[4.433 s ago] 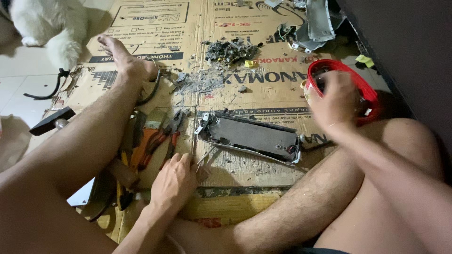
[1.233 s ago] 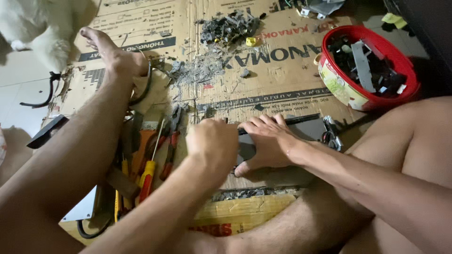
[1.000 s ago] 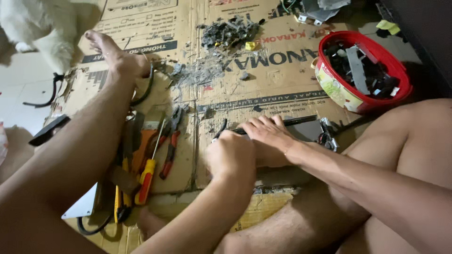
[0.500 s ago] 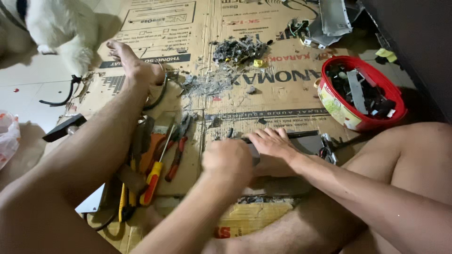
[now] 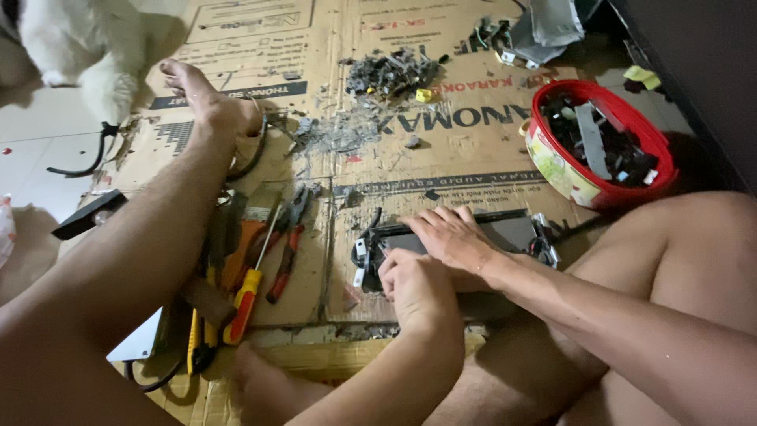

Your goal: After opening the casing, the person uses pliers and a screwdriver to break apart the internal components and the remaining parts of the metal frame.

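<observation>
From the head camera, looking down, a person sits on flattened cardboard spread over the floor, bare legs stretched out to either side. Both hands are on a flat dark electronic panel that lies on the cardboard between the legs, just in front of the body. The right hand rests open on top of the panel, fingers spread and pressing flat on its upper face. The left hand is curled into a loose fist at the panel's near left edge, touching it; whether it pinches a small tool or a part cannot be told, since the fingers hide what lies under them. To the left of the panel, beside the left leg, lies a cluster of tools: a screwdriver with a red and yellow handle, red-handled pliers just beside it, and a brush with an orange handle. Farther out on the cardboard sits a heap of small grey and dark scrap pieces. A round red tub full of dark parts stands near the right knee, well apart from the hands. At the top left, something white and fluffy lies beside the left foot.
</observation>
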